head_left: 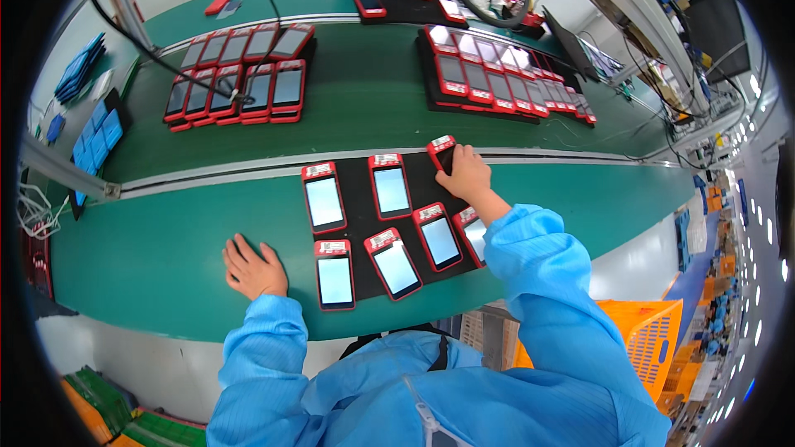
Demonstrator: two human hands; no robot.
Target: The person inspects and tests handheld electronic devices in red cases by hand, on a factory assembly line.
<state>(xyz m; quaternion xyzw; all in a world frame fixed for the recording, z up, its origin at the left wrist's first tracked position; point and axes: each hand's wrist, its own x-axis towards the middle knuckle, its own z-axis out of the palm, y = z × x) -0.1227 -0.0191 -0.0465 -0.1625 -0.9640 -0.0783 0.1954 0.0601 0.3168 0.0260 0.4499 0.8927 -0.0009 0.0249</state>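
My left hand (253, 268) lies flat on the green bench top, fingers spread, with nothing in it. My right hand (466, 175) grips the side of a red handheld device (442, 149) with a dark screen at the far right corner of the black mat (362, 236). Several like devices with lit white screens lie face up on this mat. A lit device (334, 278) is nearest my left hand. Close to my right forearm are another lit device (438, 237) and one partly hidden by the sleeve (475, 234).
Beyond a metal rail (248, 165), stacked red devices stand at left (236, 83) and right (489, 74) on a green surface. A black cable (166, 62) hangs over the left stack. Blue-screened devices (97, 141) lie far left. An orange crate (646, 331) stands at my right.
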